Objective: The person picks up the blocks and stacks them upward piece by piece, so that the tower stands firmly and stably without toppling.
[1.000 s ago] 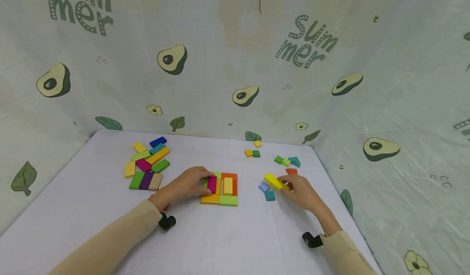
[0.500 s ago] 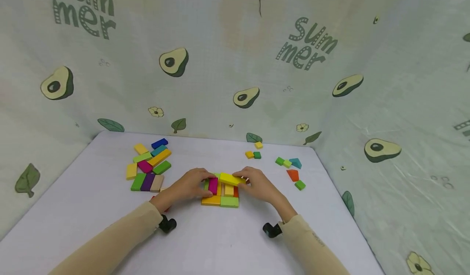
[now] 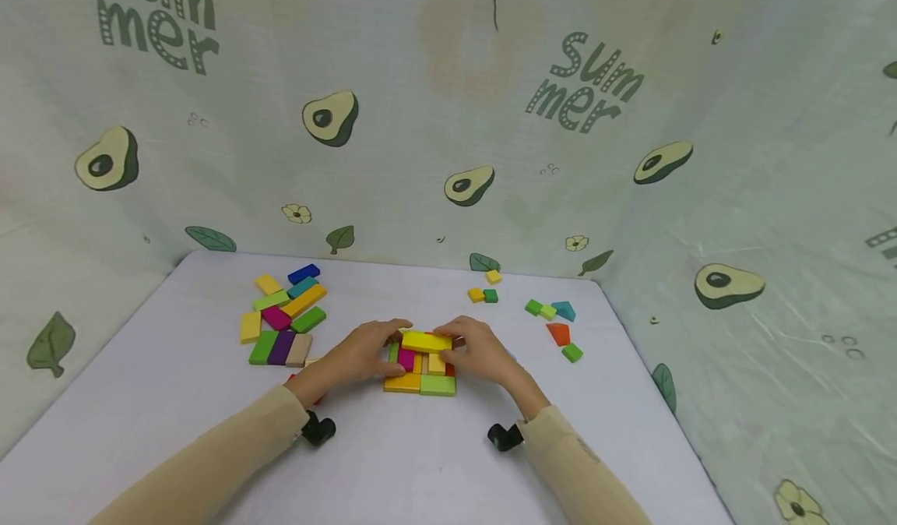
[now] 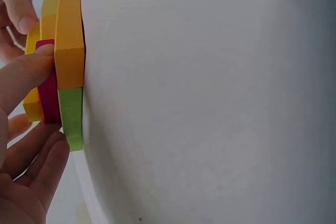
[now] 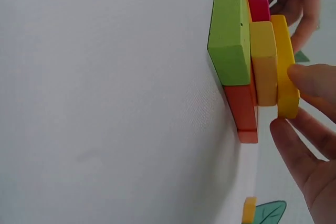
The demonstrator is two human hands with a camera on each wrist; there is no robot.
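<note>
Near the middle of the table, a flat square of blocks includes an orange block and a light green block along its near side. On top stand a magenta block and a pale yellow block. My left hand pinches the magenta block between thumb and fingers, as the left wrist view shows. My right hand grips one end of a long yellow block, which lies across both. In the right wrist view, the yellow block sits against the pale yellow one.
Several coloured blocks lie at the left, among them a purple block and a blue block. Small pieces are scattered at the right, including an orange-red piece and a teal piece. A patterned cloth hangs behind the table.
My right hand has carried the yellow block leftward from the right side onto the magenta and pale yellow blocks, turning it more level. My left hand has stayed at the magenta block.
</note>
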